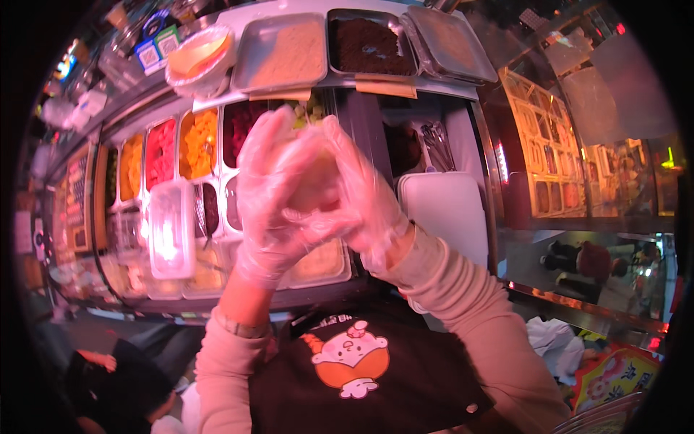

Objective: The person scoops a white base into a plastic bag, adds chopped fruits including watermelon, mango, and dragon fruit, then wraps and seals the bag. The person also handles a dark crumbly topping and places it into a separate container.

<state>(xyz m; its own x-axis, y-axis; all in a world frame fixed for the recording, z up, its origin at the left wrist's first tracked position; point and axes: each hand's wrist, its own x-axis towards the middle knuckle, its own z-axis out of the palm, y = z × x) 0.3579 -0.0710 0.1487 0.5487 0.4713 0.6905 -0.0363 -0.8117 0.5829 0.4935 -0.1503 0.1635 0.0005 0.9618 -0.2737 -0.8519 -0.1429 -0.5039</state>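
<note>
My left hand and my right hand, both in clear plastic gloves, are raised together over the counter. Between them they cup a pale, rounded, soft-looking item, blurred and partly covered by the fingers; what it is I cannot tell. Behind the fingertips is a metal pan of green fruit pieces. To the left stand pans of orange-yellow fruit chunks and pink-red chunks. Beyond the hands lie a metal tray of tan powder and a tray of dark brown crumbs.
A clear plastic container rests over the pans at left. White lids or boards lie at right, below metal utensils. A lined bowl stands at the back left. Another person is at the lower left.
</note>
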